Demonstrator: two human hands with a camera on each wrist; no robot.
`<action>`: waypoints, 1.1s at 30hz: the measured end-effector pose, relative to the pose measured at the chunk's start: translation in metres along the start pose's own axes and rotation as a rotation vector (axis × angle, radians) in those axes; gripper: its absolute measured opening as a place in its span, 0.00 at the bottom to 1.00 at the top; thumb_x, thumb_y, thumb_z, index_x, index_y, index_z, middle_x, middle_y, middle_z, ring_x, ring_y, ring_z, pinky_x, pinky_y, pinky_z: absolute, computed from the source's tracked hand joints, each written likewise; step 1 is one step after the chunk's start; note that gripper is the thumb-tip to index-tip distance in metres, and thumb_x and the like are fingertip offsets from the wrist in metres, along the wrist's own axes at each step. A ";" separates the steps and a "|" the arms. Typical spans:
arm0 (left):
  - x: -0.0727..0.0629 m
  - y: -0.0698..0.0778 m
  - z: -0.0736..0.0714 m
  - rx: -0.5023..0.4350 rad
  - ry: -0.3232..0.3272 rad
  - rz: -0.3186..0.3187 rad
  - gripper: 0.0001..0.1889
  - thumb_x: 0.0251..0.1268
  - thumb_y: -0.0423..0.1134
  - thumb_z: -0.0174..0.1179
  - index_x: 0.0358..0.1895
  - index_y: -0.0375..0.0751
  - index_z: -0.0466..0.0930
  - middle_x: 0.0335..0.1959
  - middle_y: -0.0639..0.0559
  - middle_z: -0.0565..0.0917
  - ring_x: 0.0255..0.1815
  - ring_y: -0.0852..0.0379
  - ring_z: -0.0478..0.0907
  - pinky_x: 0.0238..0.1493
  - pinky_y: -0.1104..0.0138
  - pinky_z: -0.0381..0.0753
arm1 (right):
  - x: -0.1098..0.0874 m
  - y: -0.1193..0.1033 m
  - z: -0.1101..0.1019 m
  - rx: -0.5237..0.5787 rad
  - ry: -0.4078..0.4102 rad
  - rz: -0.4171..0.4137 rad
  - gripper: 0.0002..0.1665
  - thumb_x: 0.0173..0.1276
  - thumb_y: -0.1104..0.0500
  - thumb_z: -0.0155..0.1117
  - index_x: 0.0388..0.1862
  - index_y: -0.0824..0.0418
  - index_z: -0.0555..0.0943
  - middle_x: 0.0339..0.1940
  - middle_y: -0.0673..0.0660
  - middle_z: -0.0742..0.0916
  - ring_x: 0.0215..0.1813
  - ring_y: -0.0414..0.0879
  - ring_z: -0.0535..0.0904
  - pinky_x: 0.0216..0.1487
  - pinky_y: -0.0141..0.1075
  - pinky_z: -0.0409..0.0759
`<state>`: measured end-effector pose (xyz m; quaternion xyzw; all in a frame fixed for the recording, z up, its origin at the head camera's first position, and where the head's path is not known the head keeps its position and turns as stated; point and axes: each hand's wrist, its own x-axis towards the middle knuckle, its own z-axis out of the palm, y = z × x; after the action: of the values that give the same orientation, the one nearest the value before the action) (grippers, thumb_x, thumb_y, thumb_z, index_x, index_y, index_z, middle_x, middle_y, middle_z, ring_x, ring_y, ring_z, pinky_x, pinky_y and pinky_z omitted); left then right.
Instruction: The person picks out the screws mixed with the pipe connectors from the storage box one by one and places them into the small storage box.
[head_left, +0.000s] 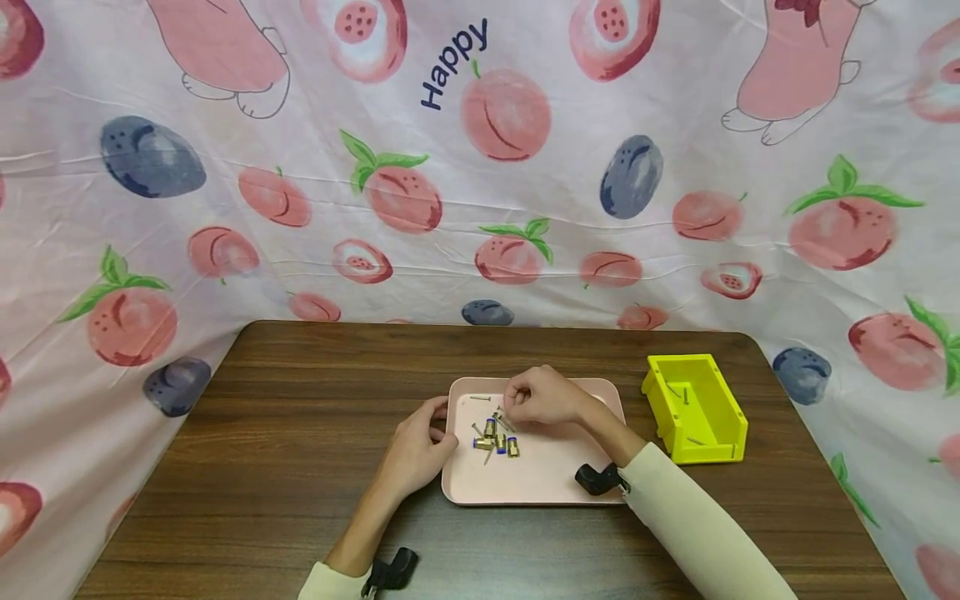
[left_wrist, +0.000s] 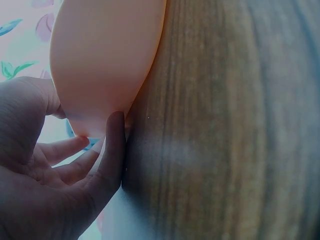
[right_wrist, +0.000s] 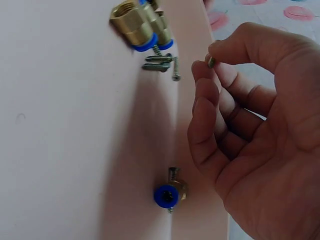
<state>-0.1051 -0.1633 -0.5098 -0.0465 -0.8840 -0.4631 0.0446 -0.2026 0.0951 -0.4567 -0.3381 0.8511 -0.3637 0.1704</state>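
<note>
A pink tray lies on the table with brass push-in fittings with blue collars and several screws on its left half. My left hand holds the tray's left edge; in the left wrist view its fingers lie against the outer wall. Over the tray's back middle, my right hand pinches a small screw between thumb and fingertips, mostly covered by them. Below it in the right wrist view are more screws and a fitting.
A yellow bin stands right of the tray, with a few screws inside. The wooden table runs back to a fruit-printed cloth. Black wrist cameras sit at both sleeves.
</note>
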 end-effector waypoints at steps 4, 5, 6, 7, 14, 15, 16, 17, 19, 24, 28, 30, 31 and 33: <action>0.003 -0.013 0.003 0.003 0.021 0.068 0.31 0.57 0.34 0.61 0.68 0.32 0.80 0.53 0.38 0.89 0.36 0.58 0.87 0.36 0.62 0.84 | -0.005 -0.003 -0.004 0.017 0.043 -0.012 0.04 0.65 0.62 0.69 0.31 0.55 0.88 0.24 0.41 0.82 0.31 0.36 0.75 0.39 0.31 0.74; 0.003 -0.013 0.003 0.004 0.020 0.067 0.31 0.57 0.34 0.61 0.68 0.32 0.80 0.53 0.39 0.89 0.36 0.59 0.87 0.36 0.62 0.84 | -0.006 -0.003 -0.005 0.018 0.055 -0.015 0.04 0.66 0.62 0.69 0.31 0.55 0.88 0.24 0.41 0.82 0.31 0.36 0.75 0.39 0.31 0.74; 0.001 -0.007 0.001 -0.005 0.017 0.046 0.31 0.57 0.34 0.62 0.69 0.32 0.80 0.54 0.39 0.89 0.36 0.59 0.87 0.37 0.61 0.85 | -0.007 -0.003 -0.006 0.017 0.067 -0.019 0.04 0.66 0.62 0.69 0.31 0.55 0.88 0.24 0.41 0.82 0.31 0.36 0.75 0.39 0.31 0.74; 0.001 -0.007 0.001 -0.001 0.013 0.044 0.31 0.58 0.34 0.62 0.69 0.32 0.80 0.54 0.39 0.89 0.37 0.58 0.88 0.38 0.61 0.85 | -0.008 -0.002 -0.006 0.017 0.078 -0.022 0.05 0.65 0.62 0.69 0.31 0.55 0.88 0.24 0.41 0.82 0.31 0.36 0.75 0.39 0.31 0.73; -0.003 0.007 -0.004 0.003 -0.002 0.006 0.31 0.59 0.33 0.61 0.69 0.31 0.80 0.55 0.40 0.89 0.38 0.58 0.88 0.40 0.60 0.86 | -0.017 0.003 -0.011 0.009 0.133 -0.029 0.05 0.65 0.64 0.70 0.31 0.54 0.87 0.25 0.42 0.81 0.31 0.37 0.75 0.39 0.32 0.73; -0.003 0.008 -0.004 0.000 0.001 0.010 0.31 0.59 0.33 0.61 0.69 0.31 0.80 0.55 0.40 0.89 0.38 0.58 0.88 0.40 0.60 0.86 | -0.019 0.004 -0.012 0.009 0.139 -0.035 0.05 0.65 0.64 0.70 0.31 0.55 0.87 0.25 0.42 0.81 0.31 0.37 0.74 0.39 0.32 0.73; -0.003 0.007 -0.004 -0.006 0.003 0.022 0.31 0.58 0.33 0.61 0.69 0.30 0.80 0.55 0.39 0.89 0.37 0.58 0.88 0.39 0.60 0.86 | -0.020 0.005 -0.013 0.005 0.149 -0.039 0.05 0.65 0.64 0.70 0.31 0.55 0.87 0.24 0.42 0.80 0.31 0.37 0.74 0.38 0.32 0.72; -0.003 0.006 -0.003 -0.014 0.004 0.025 0.31 0.58 0.33 0.61 0.69 0.30 0.80 0.55 0.39 0.89 0.37 0.58 0.88 0.39 0.60 0.86 | -0.022 0.004 -0.014 0.003 0.157 -0.043 0.05 0.65 0.65 0.70 0.31 0.55 0.87 0.24 0.42 0.80 0.31 0.38 0.74 0.38 0.32 0.72; -0.003 0.001 -0.001 -0.020 0.016 0.040 0.30 0.58 0.33 0.62 0.68 0.31 0.80 0.54 0.39 0.89 0.37 0.58 0.88 0.38 0.61 0.86 | -0.026 0.003 -0.017 0.011 0.171 -0.047 0.05 0.65 0.65 0.71 0.31 0.55 0.87 0.24 0.43 0.80 0.30 0.38 0.74 0.38 0.32 0.72; 0.003 -0.016 0.005 0.002 0.016 0.030 0.31 0.59 0.35 0.63 0.69 0.36 0.81 0.55 0.43 0.89 0.37 0.61 0.87 0.38 0.64 0.85 | -0.034 0.000 -0.022 0.023 0.203 -0.030 0.05 0.65 0.64 0.71 0.32 0.55 0.88 0.25 0.44 0.81 0.30 0.40 0.74 0.38 0.32 0.72; 0.002 -0.010 0.003 0.003 0.003 0.001 0.31 0.58 0.34 0.63 0.70 0.35 0.80 0.56 0.43 0.89 0.37 0.61 0.87 0.39 0.63 0.85 | -0.040 -0.001 -0.025 0.051 0.226 0.001 0.03 0.66 0.64 0.71 0.33 0.56 0.88 0.25 0.45 0.82 0.31 0.41 0.75 0.37 0.32 0.73; 0.001 -0.007 0.002 -0.011 0.008 0.027 0.31 0.58 0.33 0.62 0.69 0.33 0.80 0.55 0.40 0.89 0.37 0.59 0.87 0.38 0.61 0.85 | -0.044 -0.002 -0.026 0.078 0.237 0.018 0.02 0.66 0.63 0.71 0.33 0.57 0.88 0.26 0.46 0.83 0.31 0.42 0.76 0.36 0.32 0.73; 0.001 -0.008 0.002 -0.018 0.015 0.049 0.31 0.58 0.34 0.62 0.68 0.32 0.80 0.54 0.40 0.89 0.36 0.59 0.87 0.37 0.61 0.84 | -0.046 -0.001 -0.027 0.088 0.243 0.025 0.02 0.67 0.63 0.71 0.34 0.58 0.89 0.26 0.46 0.83 0.32 0.42 0.76 0.36 0.32 0.74; 0.002 -0.016 0.005 -0.020 0.030 0.098 0.30 0.57 0.35 0.61 0.67 0.32 0.80 0.53 0.39 0.89 0.35 0.58 0.87 0.35 0.63 0.83 | -0.049 0.000 -0.028 0.106 0.258 0.034 0.02 0.67 0.63 0.71 0.35 0.60 0.89 0.27 0.47 0.84 0.33 0.44 0.76 0.37 0.32 0.74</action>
<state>-0.1093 -0.1685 -0.5254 -0.0833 -0.8751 -0.4700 0.0803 -0.1827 0.1434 -0.4351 -0.2647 0.8511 -0.4457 0.0832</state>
